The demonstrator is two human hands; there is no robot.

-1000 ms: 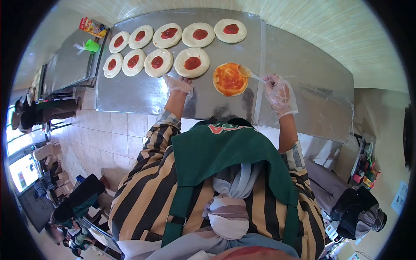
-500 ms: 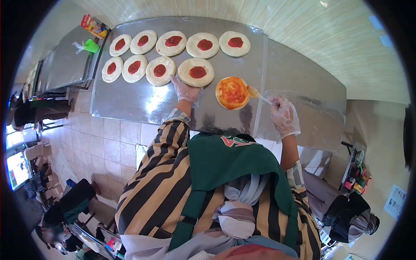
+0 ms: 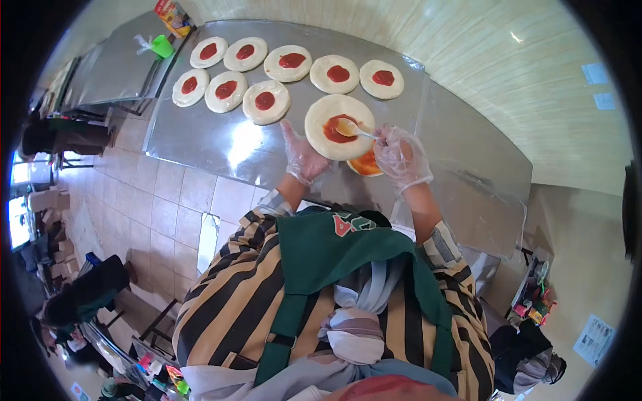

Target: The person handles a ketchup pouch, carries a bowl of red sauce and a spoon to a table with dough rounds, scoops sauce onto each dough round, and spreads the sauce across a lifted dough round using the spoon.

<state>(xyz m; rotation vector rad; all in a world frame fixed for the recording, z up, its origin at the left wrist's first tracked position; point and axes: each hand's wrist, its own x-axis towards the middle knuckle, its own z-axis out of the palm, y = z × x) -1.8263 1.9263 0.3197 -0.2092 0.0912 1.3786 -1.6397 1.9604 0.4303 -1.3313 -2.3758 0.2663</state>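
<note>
My left hand (image 3: 306,159), in a clear plastic glove, carries a raised pizza dough round (image 3: 321,115) at its lower left edge. The thumb sticks out to the side and the other fingers are hidden under the dough. My right hand (image 3: 403,157), gloved too, grips a spoon (image 3: 364,133) with its bowl in the red sauce (image 3: 334,134) at the dough's middle. Partly covered by the raised round, a sauce-covered pizza base (image 3: 366,164) lies on the metal table (image 3: 214,150). Several dough rounds (image 3: 265,115) with sauce dabs stand in two rows beyond my hands.
A green cup (image 3: 161,46) and a printed packet (image 3: 172,18) stand on a second metal table (image 3: 110,73) at the left. Pale wall panels (image 3: 481,53) border the far side. Other people (image 3: 93,287) are at the left and lower right, away from my hands.
My left hand has lifted the nearest dough round off the table and brought it right, over the sauced base. The spoon has moved from that base into the raised round's sauce.
</note>
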